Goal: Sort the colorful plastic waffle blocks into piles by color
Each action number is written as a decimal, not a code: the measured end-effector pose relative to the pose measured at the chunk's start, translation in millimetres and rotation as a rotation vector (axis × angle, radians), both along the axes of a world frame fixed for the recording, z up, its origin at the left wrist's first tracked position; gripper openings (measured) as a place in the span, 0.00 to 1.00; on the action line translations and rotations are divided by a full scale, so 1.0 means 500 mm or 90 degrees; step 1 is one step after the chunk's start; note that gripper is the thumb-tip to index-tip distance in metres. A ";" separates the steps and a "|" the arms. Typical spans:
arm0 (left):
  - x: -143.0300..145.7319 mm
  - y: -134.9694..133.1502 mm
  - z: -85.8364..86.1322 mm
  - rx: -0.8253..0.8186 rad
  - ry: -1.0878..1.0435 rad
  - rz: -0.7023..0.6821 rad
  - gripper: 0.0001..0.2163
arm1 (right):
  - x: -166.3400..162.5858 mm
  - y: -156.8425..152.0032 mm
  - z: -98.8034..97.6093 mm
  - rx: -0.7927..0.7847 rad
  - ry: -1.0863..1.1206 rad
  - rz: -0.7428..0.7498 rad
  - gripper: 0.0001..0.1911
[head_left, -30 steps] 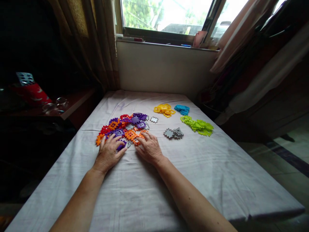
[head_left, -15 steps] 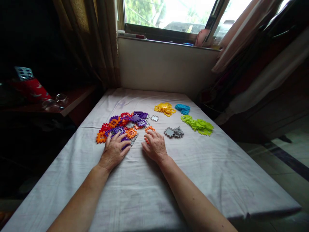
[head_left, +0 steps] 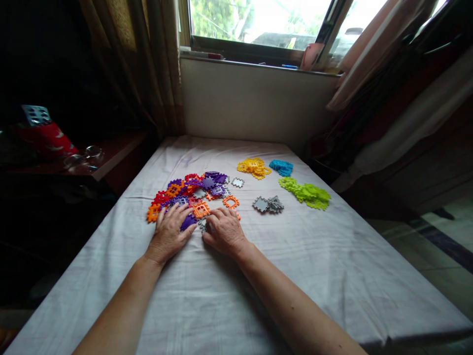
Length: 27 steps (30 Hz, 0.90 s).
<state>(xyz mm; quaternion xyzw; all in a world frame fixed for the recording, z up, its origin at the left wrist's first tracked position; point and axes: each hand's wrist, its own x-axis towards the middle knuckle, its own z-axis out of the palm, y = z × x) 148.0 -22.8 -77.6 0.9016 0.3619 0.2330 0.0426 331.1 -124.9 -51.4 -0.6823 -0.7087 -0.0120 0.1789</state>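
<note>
My left hand (head_left: 170,231) rests with fingers spread on the near edge of a mixed pile of purple, red and orange plastic interlocking tiles (head_left: 181,199). A purple tile (head_left: 188,222) shows beside its fingertips. My right hand (head_left: 224,230) is curled at the pile's right side, thumb and fingers closing on a grey interlocking tile (head_left: 202,225), which is mostly covered. Just above its knuckles lies an orange open-frame tile (head_left: 231,201); another orange edge peeks out behind the hand. An orange window-like tile (head_left: 201,210) lies between the hands.
Sorted by colour on the cloth-covered table (head_left: 295,276) are yellow tiles (head_left: 254,167), blue tiles (head_left: 281,167), lime-green tiles (head_left: 306,193) and grey tiles (head_left: 269,204). A single pale grey tile (head_left: 237,182) lies near the pile. Eyeglasses (head_left: 84,158) sit on a side cabinet at left.
My right hand has moved left and slightly nearer, off the orange frame tile and onto the grey one. My left hand has drawn back slightly towards me.
</note>
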 end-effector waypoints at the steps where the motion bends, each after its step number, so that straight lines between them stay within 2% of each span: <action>1: 0.004 -0.001 0.000 0.004 0.008 0.000 0.22 | 0.001 -0.007 -0.002 0.008 -0.008 0.017 0.12; 4: 0.016 -0.007 0.001 0.001 0.048 -0.006 0.23 | 0.008 -0.027 -0.005 0.028 -0.036 0.074 0.07; 6: 0.021 -0.010 0.002 -0.005 0.077 -0.019 0.22 | 0.017 -0.033 -0.005 0.045 -0.046 0.099 0.09; 9: 0.021 -0.012 0.001 0.001 0.086 -0.039 0.21 | 0.043 -0.031 -0.002 0.096 -0.030 0.069 0.13; 12: 0.016 -0.012 -0.002 0.002 0.067 -0.065 0.19 | 0.094 -0.029 -0.001 0.154 0.032 -0.060 0.15; 18: 0.014 -0.019 0.009 -0.006 -0.002 -0.150 0.19 | 0.265 -0.063 -0.019 0.240 0.310 -0.467 0.18; 20: 0.018 -0.025 0.016 -0.008 -0.027 -0.172 0.18 | 0.316 -0.073 -0.032 0.270 0.395 -0.558 0.19; 23: 0.024 -0.034 0.023 -0.020 -0.060 -0.187 0.17 | 0.359 -0.072 -0.052 0.284 0.490 -0.591 0.20; 27: 0.026 -0.039 0.029 -0.036 -0.105 -0.187 0.15 | 0.364 -0.058 -0.067 0.264 0.526 -0.570 0.19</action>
